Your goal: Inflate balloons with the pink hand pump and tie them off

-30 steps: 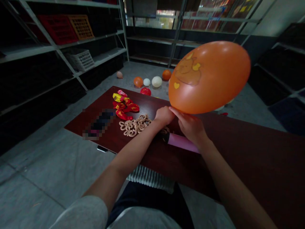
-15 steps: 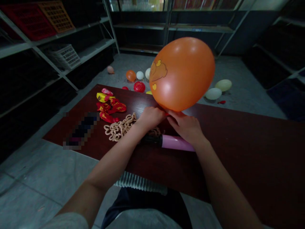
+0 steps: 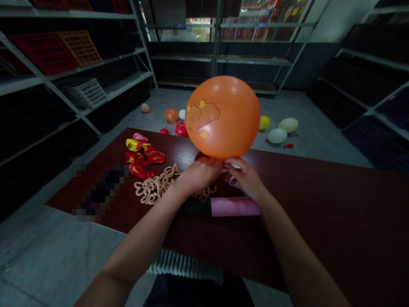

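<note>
- Dark brown table (image 3: 322,192) is stretched across the middle and lower frame.
- Orange balloon (image 3: 230,121) is held above it, at upper centre; a cartoon animal (image 3: 204,116) is printed on its left side.
- Beige loops (image 3: 155,186) are heaped left of centre.
- Pink cylinder (image 3: 234,207) is laid right of centre.
- Left hand (image 3: 204,172), centre: the balloon's lower end is gripped by curled fingers.
- Right hand (image 3: 243,175), just beside: fingers are bent; whether anything is pinched cannot be told.

The orange balloon (image 3: 228,119) looks like smooth, glossy rubber, the tabletop (image 3: 319,209) like dark wood with a faint sheen, the pink cylinder (image 3: 234,207) like slick plastic, the beige coils (image 3: 160,182) matt, the pale cloth (image 3: 182,265) ribbed, and the floor (image 3: 57,251) like matt concrete.
</note>
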Demonstrator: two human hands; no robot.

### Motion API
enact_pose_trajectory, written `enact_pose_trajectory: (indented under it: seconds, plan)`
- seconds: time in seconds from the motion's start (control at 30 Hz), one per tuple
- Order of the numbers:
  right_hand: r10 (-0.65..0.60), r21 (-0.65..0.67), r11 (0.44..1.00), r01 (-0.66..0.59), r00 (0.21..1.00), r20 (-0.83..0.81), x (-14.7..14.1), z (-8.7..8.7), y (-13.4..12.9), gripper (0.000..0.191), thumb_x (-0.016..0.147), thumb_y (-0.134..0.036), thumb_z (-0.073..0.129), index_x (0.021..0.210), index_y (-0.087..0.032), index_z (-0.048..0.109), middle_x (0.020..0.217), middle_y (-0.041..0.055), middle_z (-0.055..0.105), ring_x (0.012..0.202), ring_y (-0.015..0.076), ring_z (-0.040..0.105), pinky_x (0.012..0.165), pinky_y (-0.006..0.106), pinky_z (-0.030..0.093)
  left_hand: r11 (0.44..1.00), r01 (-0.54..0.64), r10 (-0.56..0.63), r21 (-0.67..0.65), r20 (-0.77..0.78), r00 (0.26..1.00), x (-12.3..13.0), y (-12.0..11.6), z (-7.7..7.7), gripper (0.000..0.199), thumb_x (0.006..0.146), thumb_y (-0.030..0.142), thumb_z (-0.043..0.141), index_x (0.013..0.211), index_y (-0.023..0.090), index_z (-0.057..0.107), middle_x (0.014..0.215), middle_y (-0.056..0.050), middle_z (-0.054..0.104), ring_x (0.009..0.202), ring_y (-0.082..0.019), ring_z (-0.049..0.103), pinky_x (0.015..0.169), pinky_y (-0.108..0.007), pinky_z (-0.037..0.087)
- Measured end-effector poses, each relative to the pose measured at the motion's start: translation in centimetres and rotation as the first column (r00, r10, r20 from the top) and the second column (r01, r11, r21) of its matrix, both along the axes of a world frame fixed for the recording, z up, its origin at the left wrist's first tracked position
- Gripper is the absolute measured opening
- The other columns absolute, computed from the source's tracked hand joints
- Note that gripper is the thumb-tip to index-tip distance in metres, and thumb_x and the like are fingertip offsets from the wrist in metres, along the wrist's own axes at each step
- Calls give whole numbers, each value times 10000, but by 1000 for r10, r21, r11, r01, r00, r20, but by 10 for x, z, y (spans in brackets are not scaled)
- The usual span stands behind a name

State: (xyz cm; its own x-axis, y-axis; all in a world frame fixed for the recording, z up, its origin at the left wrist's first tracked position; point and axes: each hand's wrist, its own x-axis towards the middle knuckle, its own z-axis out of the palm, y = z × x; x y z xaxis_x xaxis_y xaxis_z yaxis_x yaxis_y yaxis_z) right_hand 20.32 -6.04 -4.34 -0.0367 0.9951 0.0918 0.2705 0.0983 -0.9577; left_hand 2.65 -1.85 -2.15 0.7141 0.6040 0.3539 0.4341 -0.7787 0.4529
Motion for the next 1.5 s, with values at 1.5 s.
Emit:
enact_pose_trajectory:
  seconds: [1.5]
  plan:
    - [-217,54,967,248,919,-328,-13,6,-5,291,822,-525,632,932,-258,593,904,-7,673,495,74,579,408,210,419,799,228,294,-557,692,660,-2,8,1,230,932,335,586,1110,194,626,741,19,574,503,-55,485,512,-193,452]
